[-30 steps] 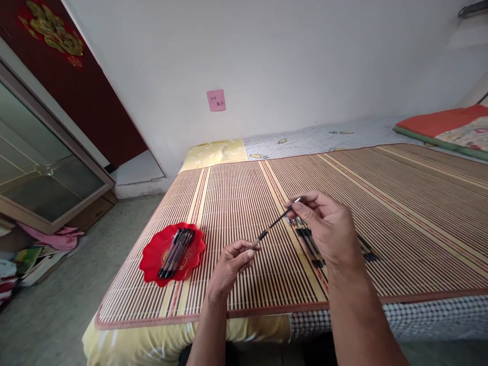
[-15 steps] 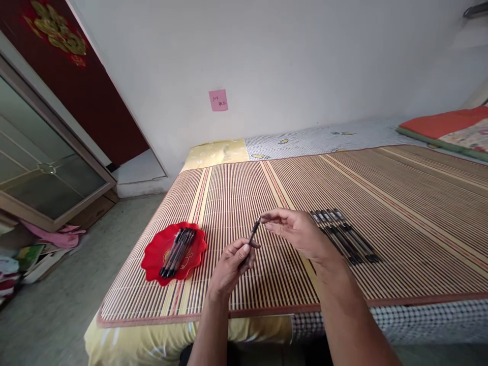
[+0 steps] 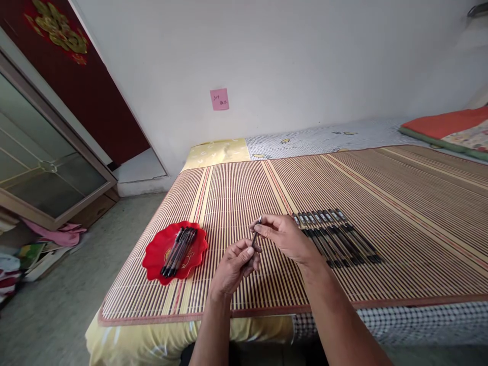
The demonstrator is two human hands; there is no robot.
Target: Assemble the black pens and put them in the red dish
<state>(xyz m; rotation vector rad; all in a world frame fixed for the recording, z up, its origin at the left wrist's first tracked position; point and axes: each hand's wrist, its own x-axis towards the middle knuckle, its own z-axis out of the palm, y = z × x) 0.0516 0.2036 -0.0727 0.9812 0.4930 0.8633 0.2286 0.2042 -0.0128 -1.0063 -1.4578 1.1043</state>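
Observation:
A slim dark pen (image 3: 254,238) is held tilted over the mat, between both hands. My left hand (image 3: 237,262) is closed round its lower part. Thumb and fingers of my right hand (image 3: 284,231) pinch the pen near its upper tip, which partly hides it. To the right, a row of several black pens (image 3: 339,239) lies side by side on the mat; my right forearm covers some of their near ends. On the left, a red scalloped plate (image 3: 152,254) bears a bundle of several similar pens (image 3: 179,251).
The striped bamboo mat (image 3: 236,198) covers a bed with a yellow and checked sheet (image 3: 263,330). Folded orange bedding (image 3: 446,124) lies at the far right. A pink note (image 3: 219,99) is stuck on the wall. A glass-fronted cabinet door (image 3: 49,157) stands at left.
My right hand has moved slightly left and down, closing its fingers on the pen's upper end. More of the right-hand pen row shows now. My left hand keeps its hold.

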